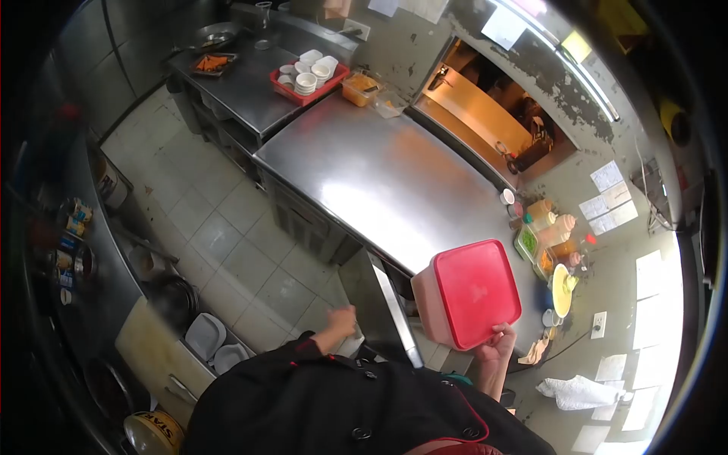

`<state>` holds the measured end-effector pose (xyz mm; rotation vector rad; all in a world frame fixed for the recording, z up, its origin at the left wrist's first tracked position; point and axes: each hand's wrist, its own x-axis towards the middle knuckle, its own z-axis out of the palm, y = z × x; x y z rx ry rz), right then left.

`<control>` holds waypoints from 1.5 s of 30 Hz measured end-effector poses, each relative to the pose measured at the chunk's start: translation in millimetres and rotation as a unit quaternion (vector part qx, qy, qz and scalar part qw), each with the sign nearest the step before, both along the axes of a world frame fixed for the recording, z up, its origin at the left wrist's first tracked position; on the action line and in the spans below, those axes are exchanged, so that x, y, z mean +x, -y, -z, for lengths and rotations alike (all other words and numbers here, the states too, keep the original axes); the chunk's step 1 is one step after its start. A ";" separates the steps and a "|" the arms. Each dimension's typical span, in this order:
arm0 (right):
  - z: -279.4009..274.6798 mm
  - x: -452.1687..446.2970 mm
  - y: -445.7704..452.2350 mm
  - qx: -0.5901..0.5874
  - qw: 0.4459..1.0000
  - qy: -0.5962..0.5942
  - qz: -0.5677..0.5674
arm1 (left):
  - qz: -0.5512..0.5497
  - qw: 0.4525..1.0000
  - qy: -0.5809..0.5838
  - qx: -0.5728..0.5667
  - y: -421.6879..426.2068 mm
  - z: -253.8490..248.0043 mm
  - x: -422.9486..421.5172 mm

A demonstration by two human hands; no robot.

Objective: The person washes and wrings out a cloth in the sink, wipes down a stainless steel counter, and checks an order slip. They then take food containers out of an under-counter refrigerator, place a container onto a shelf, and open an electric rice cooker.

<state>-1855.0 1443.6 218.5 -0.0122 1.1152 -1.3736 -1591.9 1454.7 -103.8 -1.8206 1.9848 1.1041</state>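
Note:
A square plastic container (436, 307) with a red lid (479, 292) is tilted above the near end of the steel counter. My right hand (497, 343) grips it at the lower right corner, fingers on the lid's rim. My left hand (341, 323) is low, beside an open steel door (371, 292) under the counter. Its fingers look curled; whether they touch the door or hold anything I cannot make out. The door stands out from the counter, between my two hands.
The steel counter (356, 167) runs ahead. A red tray (288, 91) of white cups and an orange-filled container (360, 89) stand at its far end. Sauce bottles (561, 226) and a yellow bowl (562, 290) line the right side. A cutting board (155, 349) lies left.

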 end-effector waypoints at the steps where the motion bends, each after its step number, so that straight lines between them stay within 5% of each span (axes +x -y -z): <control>1: -2.5 1.2 5.5 -0.002 1.000 -0.001 0.008 | -0.069 0.997 -0.032 0.014 -0.7 7.8 31.7; 3: -5.0 1.9 23.4 -0.013 1.000 -0.003 0.019 | -0.112 0.990 0.067 0.058 -0.5 64.9 99.7; 4: -5.1 -1.1 35.8 -0.018 1.000 -0.006 0.023 | -0.160 0.980 0.122 -0.008 -10.8 69.5 137.3; 7: 23.8 -43.2 100.1 -0.049 0.995 0.084 0.016 | -0.266 0.942 0.177 0.099 1.5 21.0 227.8; 8: 20.6 -39.9 126.2 -0.050 0.997 0.052 0.029 | -0.295 0.939 0.176 0.024 -11.3 97.3 270.5; 10: 8.4 -27.8 190.2 -0.062 0.997 -0.006 0.040 | -0.394 0.901 0.176 -0.053 -22.2 79.2 297.1; 14: 19.4 -44.1 360.1 -0.114 0.993 -0.009 -0.042 | -0.590 0.800 0.106 -0.019 -40.0 34.6 306.4; 16: 24.6 -51.8 459.8 -0.079 0.989 -0.094 -0.087 | -0.605 0.790 0.098 0.009 -60.1 25.0 285.9; 18: 34.4 -58.9 567.9 -0.037 0.984 -0.141 -0.101 | -0.328 0.920 0.214 0.021 -132.9 126.0 287.6; 21: 78.3 -68.5 731.5 -0.118 0.988 -0.097 0.030 | -0.429 0.896 0.090 0.072 -143.9 81.5 222.1; 23: 101.1 -68.9 811.8 -0.082 0.993 -0.039 0.070 | -0.754 0.619 -0.112 0.192 -171.6 108.4 187.0; 25: 120.8 -63.3 872.6 -0.137 0.988 -0.012 0.077 | -0.588 0.791 -0.165 0.031 -174.4 69.8 157.0; 26: 133.3 -57.8 884.0 -0.210 0.975 -0.009 0.064 | -0.573 0.804 -0.156 -0.001 -168.7 46.5 137.3; 27: 134.9 -42.5 875.0 -0.161 0.894 -0.417 -0.002 | -0.558 0.817 -0.145 -0.032 -166.6 25.3 116.2; 29: 119.9 -27.2 855.9 -0.126 0.616 -0.769 -0.115 | -0.704 0.699 -0.106 0.075 -129.4 -6.5 96.6; 30: 153.4 -46.7 899.8 -0.095 0.588 -0.803 -0.030 | -0.774 0.606 -0.104 0.151 -120.2 -13.7 92.7; 31: 168.4 -53.7 916.0 -0.067 0.610 -0.790 -0.009 | -0.737 0.647 -0.094 0.171 -126.1 -4.9 88.0; 33: 184.5 -54.0 933.8 -0.075 0.775 -0.627 0.000 | -0.640 0.733 -0.073 0.218 -151.7 35.9 94.1; 34: 195.9 -55.5 945.3 -0.103 0.884 -0.455 0.031 | -0.562 0.817 -0.012 0.131 -141.6 25.8 91.2; 36: 222.5 -60.2 962.6 -0.131 0.965 -0.218 0.063 | -0.348 0.930 0.111 -0.045 -111.2 7.2 96.6; 38: 243.5 -60.8 963.8 -0.169 0.980 -0.099 0.032 | -0.530 0.842 0.073 -0.067 -71.1 6.9 104.5; 40: 208.7 -30.8 891.4 -0.249 0.960 0.001 -0.128 | -0.609 0.791 0.053 0.003 9.5 -43.1 113.7; 45: 180.0 50.7 664.0 -0.170 0.922 -0.128 -0.324 | -0.601 0.789 -0.013 -0.126 116.3 -46.8 143.4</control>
